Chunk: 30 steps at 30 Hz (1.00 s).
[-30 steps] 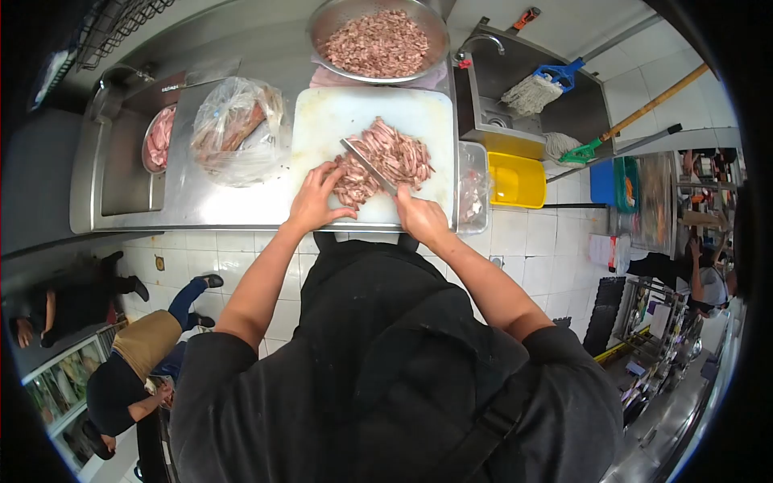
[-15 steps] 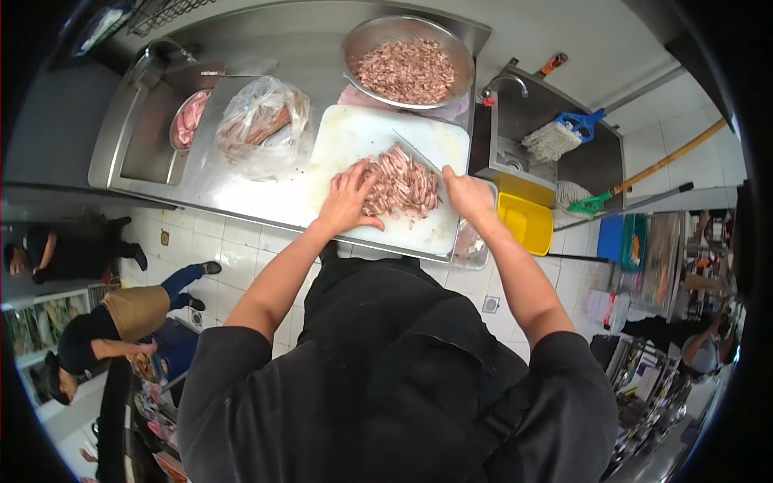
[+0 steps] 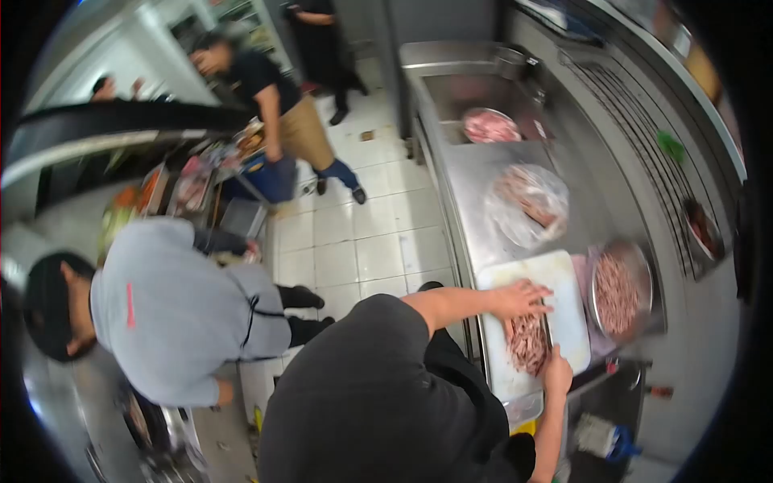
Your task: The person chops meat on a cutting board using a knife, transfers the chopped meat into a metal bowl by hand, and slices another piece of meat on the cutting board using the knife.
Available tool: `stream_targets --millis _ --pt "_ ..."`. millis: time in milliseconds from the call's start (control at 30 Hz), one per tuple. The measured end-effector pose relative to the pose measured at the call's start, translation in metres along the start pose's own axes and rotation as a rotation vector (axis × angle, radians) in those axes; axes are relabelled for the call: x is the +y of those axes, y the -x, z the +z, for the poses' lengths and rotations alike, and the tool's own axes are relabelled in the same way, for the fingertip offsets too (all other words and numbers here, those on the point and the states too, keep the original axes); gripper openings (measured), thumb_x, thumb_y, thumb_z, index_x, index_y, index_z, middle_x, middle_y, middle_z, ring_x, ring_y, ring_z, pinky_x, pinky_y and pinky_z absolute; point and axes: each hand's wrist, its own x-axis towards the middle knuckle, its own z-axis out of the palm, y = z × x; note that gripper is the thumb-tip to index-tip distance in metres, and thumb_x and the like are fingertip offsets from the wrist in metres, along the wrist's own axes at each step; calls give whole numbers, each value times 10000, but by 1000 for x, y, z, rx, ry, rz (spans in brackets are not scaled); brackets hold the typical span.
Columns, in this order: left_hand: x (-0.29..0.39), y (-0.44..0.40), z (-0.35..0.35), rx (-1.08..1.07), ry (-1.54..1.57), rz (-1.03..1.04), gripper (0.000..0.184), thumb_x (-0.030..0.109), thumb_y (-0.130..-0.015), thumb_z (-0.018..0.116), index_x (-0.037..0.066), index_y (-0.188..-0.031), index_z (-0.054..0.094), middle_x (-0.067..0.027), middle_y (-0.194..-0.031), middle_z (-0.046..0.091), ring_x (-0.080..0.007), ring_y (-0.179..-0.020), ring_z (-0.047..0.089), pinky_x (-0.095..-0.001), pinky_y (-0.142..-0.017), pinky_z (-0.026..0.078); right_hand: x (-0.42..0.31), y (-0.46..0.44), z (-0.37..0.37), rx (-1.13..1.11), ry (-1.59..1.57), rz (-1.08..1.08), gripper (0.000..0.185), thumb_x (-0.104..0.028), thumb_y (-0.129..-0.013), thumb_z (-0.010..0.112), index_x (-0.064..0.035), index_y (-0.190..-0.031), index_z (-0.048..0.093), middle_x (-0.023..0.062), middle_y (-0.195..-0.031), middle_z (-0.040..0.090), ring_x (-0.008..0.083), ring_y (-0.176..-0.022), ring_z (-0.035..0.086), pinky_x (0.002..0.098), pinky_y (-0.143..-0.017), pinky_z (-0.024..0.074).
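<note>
Strips of chopped meat [image 3: 527, 344] lie in a pile on the white cutting board [image 3: 568, 282]. My left hand [image 3: 522, 299] rests at the upper end of the pile, its fingers spread over the meat and near the knife's far end. Closed around the handle of the knife [image 3: 547, 324] is my right hand [image 3: 556, 373], at the board's lower right; the blade stands along the right side of the pile. Beside the board, a metal bowl [image 3: 593, 299] holds small chopped meat. A clear plastic bag [image 3: 527, 229] with a large meat piece lies above the board.
A metal sink [image 3: 447, 105] holds a bowl of pink meat [image 3: 491, 126]. A wire rack [image 3: 628, 121] runs along the wall. One person in grey [image 3: 177, 298] stands close at left; others in black [image 3: 270, 88] stand farther back. A mop head [image 3: 594, 435] is at lower right.
The camera view has swung round to the left, bringing the grey-clad person and the aisle into sight. My left hand is still at the meat, and my right hand still holds the knife.
</note>
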Motion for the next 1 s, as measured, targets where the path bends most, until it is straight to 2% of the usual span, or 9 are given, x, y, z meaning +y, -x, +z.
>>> stream_targets --millis 200,333,433,633,733,767,833,900,1000 --pt "11 13 25 12 -39 145 1220 873 -662 647 180 -1604 300 -214 -1670 204 -416 -1541 191 -650 -1146 244 18 8 -8 30 24 -4 217 -263 -1032 504 -63 -1112 532 261 -766 688 482 -760 684 584 -659 517" --pt "8 7 59 98 -59 71 1100 864 -764 558 192 -1604 323 -168 -1697 176 -390 -1551 185 -672 -1152 209 20 15 9 5 7 -46 259 -286 -1045 504 -52 -1149 538 277 -769 681 488 -766 680 582 -671 518" --pt "5 3 64 70 -31 82 1110 868 -751 568 192 -1599 335 -173 -1697 171 -389 -1554 175 -678 -1156 193 15 21 -12 5 -13 -21 253 -278 -1042 513 -38 -1117 541 297 -783 672 508 -784 665 591 -676 505" --pt "-2 2 40 -6 -42 202 1076 860 -706 622 170 -1515 455 -192 -1547 440 -388 -1459 367 -615 -1108 255 32 35 -12 89 -134 54 248 -236 -1032 536 -2 -1102 579 323 -833 663 531 -815 643 598 -689 484" --pt "-11 -12 43 -5 236 213 843 753 -728 701 202 -1358 598 -102 -1278 626 -336 -1263 537 -594 -1009 394 42 52 -11 123 -220 95 246 -230 -1018 569 9 -1029 622 332 -853 654 526 -793 635 589 -682 483" --pt "-14 -13 39 66 330 257 799 718 -748 713 194 -1344 621 -112 -1270 648 -329 -1241 562 -570 -994 426 56 57 5 142 -187 59 255 -285 -1021 553 -75 -1147 625 307 -838 666 505 -784 653 582 -659 504" --pt "-15 -14 22 -71 333 137 769 649 -853 678 80 -1365 606 -156 -1348 630 -363 -1309 528 -582 -1070 370 41 75 -7 147 -242 57 199 -261 -1009 557 -80 -1076 605 249 -858 682 474 -807 657 572 -701 511" --pt "-5 -30 -13 -310 183 31 603 529 -987 548 105 -1415 571 -136 -1434 579 -326 -1370 485 -530 -1120 304 32 94 -18 180 -235 20 119 -179 -983 546 -106 -1074 573 176 -987 722 417 -961 669 578 -875 493" --pt "-25 -54 -13 -302 257 25 534 454 -1042 465 123 -1455 540 -113 -1489 543 -293 -1411 453 -514 -1130 304 20 111 -34 124 -299 126 133 -160 -937 570 -115 -1062 568 136 -1026 740 381 -1013 673 582 -920 486"
